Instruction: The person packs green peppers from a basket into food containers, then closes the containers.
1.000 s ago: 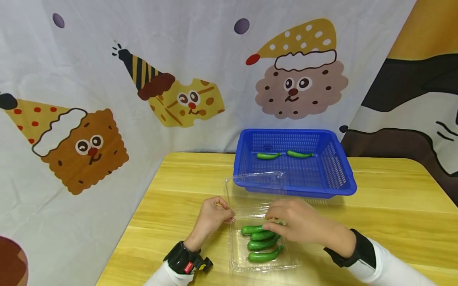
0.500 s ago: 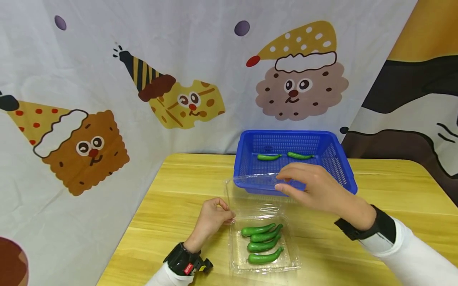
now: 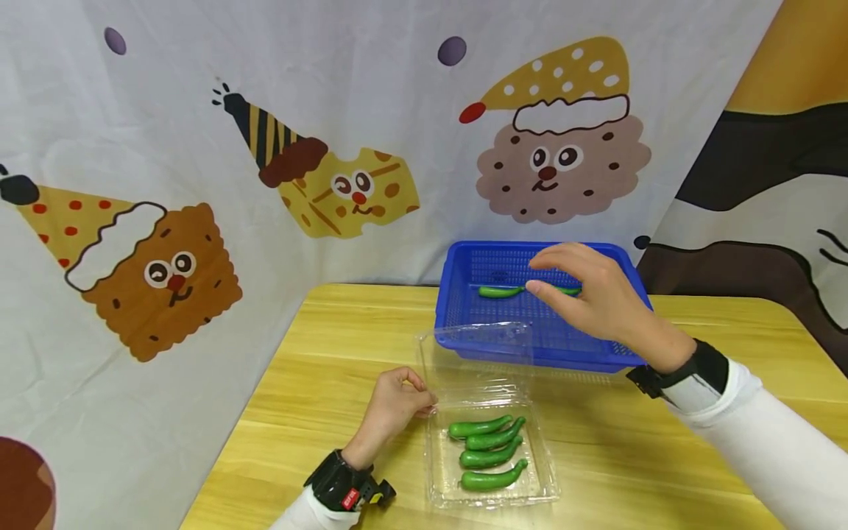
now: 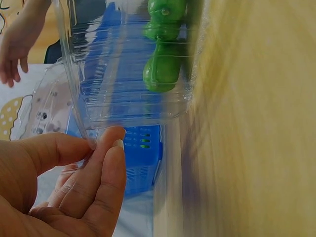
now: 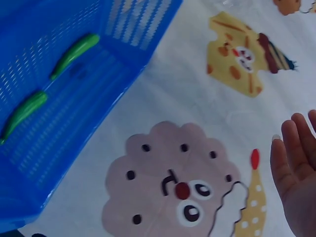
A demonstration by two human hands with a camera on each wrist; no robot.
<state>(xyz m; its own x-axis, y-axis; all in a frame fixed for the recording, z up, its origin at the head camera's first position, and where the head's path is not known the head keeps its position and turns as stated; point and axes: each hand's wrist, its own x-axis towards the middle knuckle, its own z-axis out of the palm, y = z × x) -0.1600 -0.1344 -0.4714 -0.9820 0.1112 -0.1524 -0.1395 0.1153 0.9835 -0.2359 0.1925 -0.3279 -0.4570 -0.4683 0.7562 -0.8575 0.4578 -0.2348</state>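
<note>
My left hand (image 3: 391, 405) pinches the left edge of a clear plastic clamshell box (image 3: 433, 489) near its hinge; the left wrist view shows thumb and fingertips on that thin edge. The box's lid (image 3: 473, 364) stands up at the back, overlapping the basket. Several small curved green vegetables (image 3: 489, 458), shaped like zucchini, lie in a column inside the box. My right hand (image 3: 596, 294) hovers over the blue basket (image 3: 457, 294), holding nothing, thumb and fingers apart. Two more such green vegetables (image 3: 500, 292) lie in the basket, one partly behind the right hand.
The wooden table (image 3: 331, 338) carries box and basket, the basket at its back edge. Behind it hangs a white cloth (image 3: 371, 81) printed with cartoon biscuits and cheese. Black straps (image 3: 338, 478) circle both wrists.
My right hand has left the vegetables in the box and moved back and up, past the lid, to above the basket. The left hand has kept its pinch on the box.
</note>
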